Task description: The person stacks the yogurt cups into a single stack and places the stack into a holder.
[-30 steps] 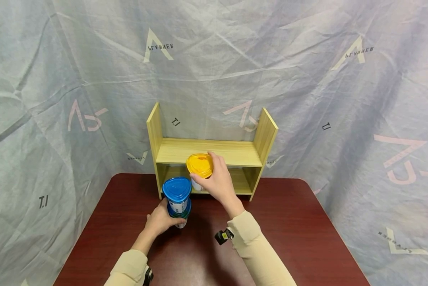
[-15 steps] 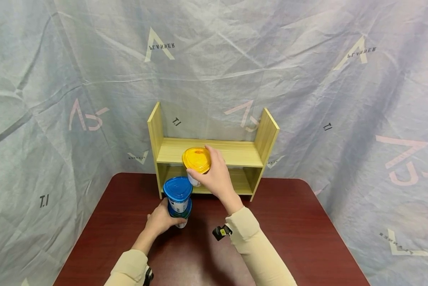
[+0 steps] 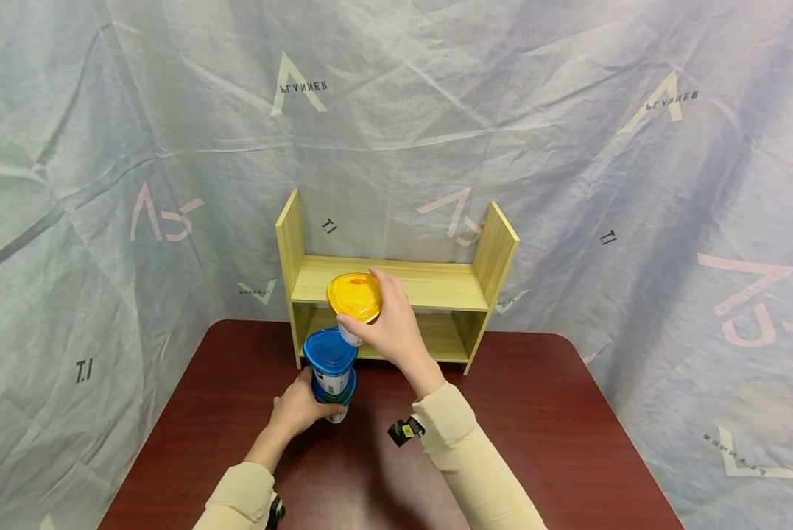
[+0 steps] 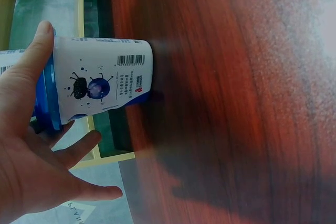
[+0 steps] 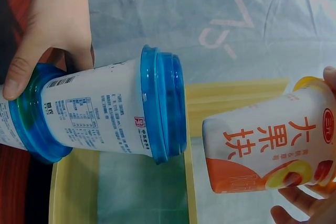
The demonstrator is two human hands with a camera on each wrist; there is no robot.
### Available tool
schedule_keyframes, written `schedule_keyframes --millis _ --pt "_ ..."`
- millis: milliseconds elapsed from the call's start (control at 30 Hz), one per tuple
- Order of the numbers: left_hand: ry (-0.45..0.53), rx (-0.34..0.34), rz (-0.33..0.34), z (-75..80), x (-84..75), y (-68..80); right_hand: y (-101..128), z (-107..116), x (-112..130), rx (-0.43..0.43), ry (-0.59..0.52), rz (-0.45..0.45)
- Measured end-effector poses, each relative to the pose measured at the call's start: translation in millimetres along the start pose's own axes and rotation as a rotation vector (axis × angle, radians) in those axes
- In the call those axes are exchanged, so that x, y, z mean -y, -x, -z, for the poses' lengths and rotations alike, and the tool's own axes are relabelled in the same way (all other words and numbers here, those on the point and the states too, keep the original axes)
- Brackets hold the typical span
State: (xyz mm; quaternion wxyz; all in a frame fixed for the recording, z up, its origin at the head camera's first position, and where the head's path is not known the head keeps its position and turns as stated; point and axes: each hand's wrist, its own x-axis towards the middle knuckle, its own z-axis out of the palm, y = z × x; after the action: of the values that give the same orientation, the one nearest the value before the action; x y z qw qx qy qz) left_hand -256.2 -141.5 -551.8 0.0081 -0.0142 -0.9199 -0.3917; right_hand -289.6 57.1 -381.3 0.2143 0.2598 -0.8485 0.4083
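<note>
Two blue-lidded white cups stand stacked on the dark red table; the top blue lid faces up. My left hand grips the lower cup near its base, thumb along one side. My right hand holds a yellow-lidded cup in the air, just above and behind the blue stack. In the right wrist view this orange-printed cup hangs apart from the blue-lidded cup, a gap between them. My right fingers curl round its side.
A small two-level wooden shelf stands at the table's back edge, against a grey draped cloth. Both shelf levels show no objects. Bare table lies to the right and in front of my arms.
My right hand has carried the yellow-lidded cup left and slightly up, from in front of the shelf's middle to over the blue stack. My left hand and the stack have stayed put.
</note>
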Motion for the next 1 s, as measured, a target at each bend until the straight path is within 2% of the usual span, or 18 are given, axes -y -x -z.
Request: schedule_keyframes --millis 700,1000 --pt "-0.016 0.005 0.017 0.7 1.6 0.5 -3.9 -15.0 10.4 0.087 -0.033 0.024" --pt "-0.022 0.016 0.029 0.9 2.1 -1.4 -4.2 -18.9 11.1 0.117 -0.044 0.007"
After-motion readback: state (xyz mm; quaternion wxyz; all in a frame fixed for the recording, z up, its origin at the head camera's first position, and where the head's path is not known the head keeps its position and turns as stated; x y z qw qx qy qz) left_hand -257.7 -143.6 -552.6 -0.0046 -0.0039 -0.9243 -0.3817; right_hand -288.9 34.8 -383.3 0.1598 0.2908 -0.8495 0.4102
